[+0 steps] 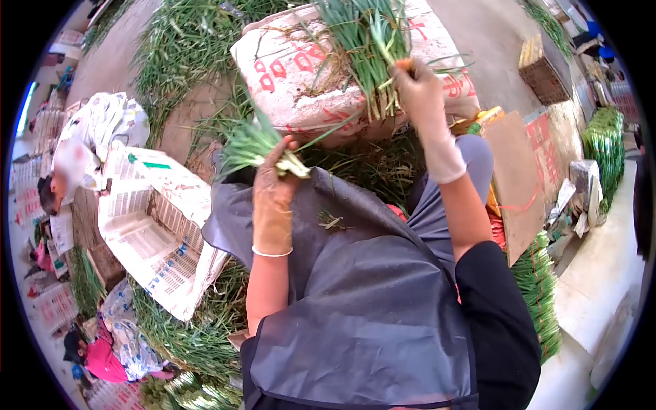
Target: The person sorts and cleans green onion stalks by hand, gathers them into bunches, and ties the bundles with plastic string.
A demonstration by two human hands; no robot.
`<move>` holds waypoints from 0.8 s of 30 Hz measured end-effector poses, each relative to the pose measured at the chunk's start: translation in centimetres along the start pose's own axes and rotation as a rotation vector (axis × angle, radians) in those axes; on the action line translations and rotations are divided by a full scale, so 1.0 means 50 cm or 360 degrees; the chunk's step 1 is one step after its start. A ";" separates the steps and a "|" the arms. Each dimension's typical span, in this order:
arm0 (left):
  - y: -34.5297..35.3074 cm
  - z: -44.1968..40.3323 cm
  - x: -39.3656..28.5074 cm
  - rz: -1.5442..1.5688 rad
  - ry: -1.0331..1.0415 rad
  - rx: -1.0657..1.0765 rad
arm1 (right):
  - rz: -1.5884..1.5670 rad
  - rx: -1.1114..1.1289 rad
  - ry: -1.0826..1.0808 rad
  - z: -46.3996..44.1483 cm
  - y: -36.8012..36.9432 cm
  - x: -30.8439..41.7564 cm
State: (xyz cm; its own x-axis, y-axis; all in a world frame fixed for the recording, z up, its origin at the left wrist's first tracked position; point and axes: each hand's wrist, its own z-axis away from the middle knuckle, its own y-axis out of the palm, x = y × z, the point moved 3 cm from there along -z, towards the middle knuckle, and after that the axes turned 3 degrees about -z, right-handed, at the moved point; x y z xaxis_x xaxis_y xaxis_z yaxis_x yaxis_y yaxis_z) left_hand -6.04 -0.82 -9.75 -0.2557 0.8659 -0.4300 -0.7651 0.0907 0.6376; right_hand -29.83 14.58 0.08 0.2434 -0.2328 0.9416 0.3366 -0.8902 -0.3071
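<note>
My left hand [275, 179], in a stained thin glove, is closed round a small bunch of green onions [254, 148], white ends pointing right, above my apron-covered lap. My right hand [418, 89], also gloved, pinches a green onion stalk [384, 46] at the near right of a loose pile. That pile of green onions [365, 72] lies on a stuffed white sack [287, 75] with red printing, white ends toward me. A dark grey apron [369, 321] covers my lap, with a few leaf scraps on it.
An opened printed carton-like sack [147, 225] stands at my left, and loose greens [184, 61] cover the floor beyond it. On the right are a cardboard sheet [516, 178], bundled greens [536, 294] and a wooden crate [544, 68]. Other people [109, 348] sit at far left.
</note>
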 end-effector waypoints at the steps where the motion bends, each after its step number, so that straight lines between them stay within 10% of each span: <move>1: 0.030 0.013 0.018 -0.0049 0.0017 -0.0002 | 0.0041 0.0055 -0.0217 0.038 0.024 0.003; 9: 0.051 0.050 0.052 -0.0359 0.0093 0.0051 | 0.0157 0.0855 0.0080 0.275 0.113 0.012; 13: 0.044 0.054 0.058 -0.0278 0.0086 0.0158 | -0.0839 0.0949 0.0951 0.239 0.162 -0.016; 22: -0.031 0.019 -0.106 0.0092 0.0278 -0.0010 | -0.1797 0.1105 0.0966 0.189 0.076 -0.034; 24: -0.023 0.041 -0.136 0.0091 0.0421 -0.0147 | -0.0765 0.1403 0.1007 0.188 0.061 -0.045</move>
State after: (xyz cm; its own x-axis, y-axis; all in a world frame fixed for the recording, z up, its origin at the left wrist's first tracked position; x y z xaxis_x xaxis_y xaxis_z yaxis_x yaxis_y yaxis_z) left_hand -2.21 -5.80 -6.23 -0.4359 0.7087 -0.5548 -0.7925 -0.0102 0.6097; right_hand -20.81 16.06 -4.27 -0.4889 -0.3208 0.8112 0.8411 -0.4201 0.3408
